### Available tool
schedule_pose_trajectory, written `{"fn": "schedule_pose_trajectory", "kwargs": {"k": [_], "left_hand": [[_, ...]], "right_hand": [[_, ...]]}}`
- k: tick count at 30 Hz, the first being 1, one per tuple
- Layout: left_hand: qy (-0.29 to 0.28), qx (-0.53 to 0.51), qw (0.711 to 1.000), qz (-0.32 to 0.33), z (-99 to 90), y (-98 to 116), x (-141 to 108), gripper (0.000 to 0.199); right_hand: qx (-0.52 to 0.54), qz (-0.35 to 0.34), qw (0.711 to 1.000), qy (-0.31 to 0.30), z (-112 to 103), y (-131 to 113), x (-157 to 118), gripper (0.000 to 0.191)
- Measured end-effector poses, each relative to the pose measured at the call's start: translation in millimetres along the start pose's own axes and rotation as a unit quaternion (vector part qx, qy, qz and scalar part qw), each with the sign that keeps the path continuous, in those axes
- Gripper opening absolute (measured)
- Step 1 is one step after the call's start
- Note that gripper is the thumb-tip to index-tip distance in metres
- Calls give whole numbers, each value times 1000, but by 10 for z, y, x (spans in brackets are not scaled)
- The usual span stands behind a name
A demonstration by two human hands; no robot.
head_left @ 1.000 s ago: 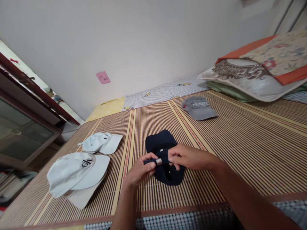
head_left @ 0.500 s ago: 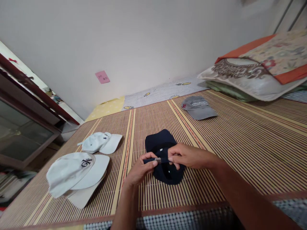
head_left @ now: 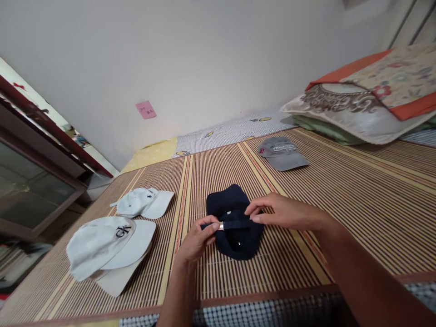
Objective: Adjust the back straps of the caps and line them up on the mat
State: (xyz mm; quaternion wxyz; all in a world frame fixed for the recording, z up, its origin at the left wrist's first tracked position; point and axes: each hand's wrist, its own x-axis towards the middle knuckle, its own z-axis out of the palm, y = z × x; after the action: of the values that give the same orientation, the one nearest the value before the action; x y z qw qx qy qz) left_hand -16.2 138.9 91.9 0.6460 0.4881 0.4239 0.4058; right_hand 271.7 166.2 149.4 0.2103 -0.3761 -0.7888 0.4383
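Note:
A dark navy cap (head_left: 228, 197) lies on the striped mat (head_left: 327, 195) with its inside and back strap showing. My left hand (head_left: 200, 235) pinches the strap at its metal buckle (head_left: 221, 225), on the cap's left side. The strap (head_left: 238, 224) stretches rightward across the cap's opening. My right hand (head_left: 282, 212) is at the cap's right edge, its fingers apart near the strap's right end, with nothing visibly gripped.
White caps (head_left: 98, 245) lie at the left, with a smaller white cap (head_left: 136, 203) behind them. A grey cap (head_left: 282, 153) sits farther back. Pillows (head_left: 354, 109) lie at the back right, and a pink note (head_left: 146, 110) is on the wall.
My right hand has let go of the strap and moved right, its fingers opening. My left hand has shifted slightly left with the buckle, and more of the strap shows.

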Motion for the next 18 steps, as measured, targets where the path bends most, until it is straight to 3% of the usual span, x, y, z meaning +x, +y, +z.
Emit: {"fn": "schedule_pose_trajectory", "kwargs": {"k": [7, 18], "left_hand": [[-33, -19, 999, -4, -68, 2, -17, 43], [-3, -53, 999, 4, -69, -62, 41, 43]], "right_hand": [[1, -7, 999, -50, 23, 136, 62, 12], [12, -20, 999, -46, 10, 253, 88, 18]]}}
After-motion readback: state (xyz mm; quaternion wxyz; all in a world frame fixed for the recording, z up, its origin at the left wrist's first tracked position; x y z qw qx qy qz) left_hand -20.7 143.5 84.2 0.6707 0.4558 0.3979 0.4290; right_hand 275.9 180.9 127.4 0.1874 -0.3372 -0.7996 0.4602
